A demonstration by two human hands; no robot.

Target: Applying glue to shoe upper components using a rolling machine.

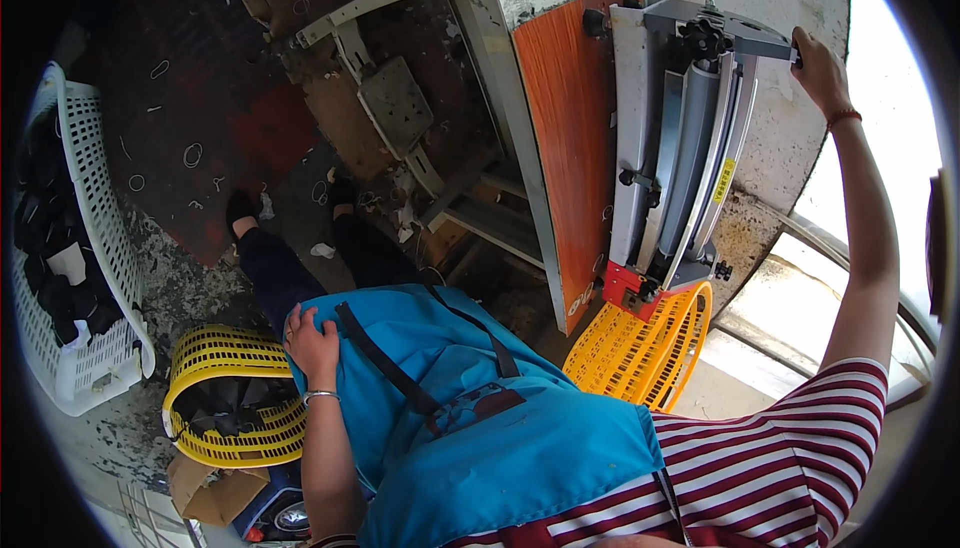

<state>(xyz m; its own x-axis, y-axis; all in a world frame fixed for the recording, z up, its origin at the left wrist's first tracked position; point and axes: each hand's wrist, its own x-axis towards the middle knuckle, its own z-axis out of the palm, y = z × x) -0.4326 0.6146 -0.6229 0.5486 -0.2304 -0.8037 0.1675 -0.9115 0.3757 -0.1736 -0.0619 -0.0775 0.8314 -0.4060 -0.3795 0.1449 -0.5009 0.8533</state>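
My right hand (820, 73) is closed around the end of a grey metal handle bar (770, 40) at the upper right. The bar belongs to a roller machine (690, 158) with long grey rollers, black knobs and a red end piece. That machine stands on a wood-grain tabletop (565, 138). Lower down on the left, my left hand (313, 350) lies against the blue apron (500, 458) over my thigh. Its fingers are bent a little and apart, with nothing visible in them.
A white basket (110, 218) with dark pieces stands at the far left. Near it is a yellow basket (235, 348) with black pieces, above a cardboard box (210, 488). Another yellow basket (640, 348) sits below the machine. A metal table frame (390, 98) rises from the littered floor.
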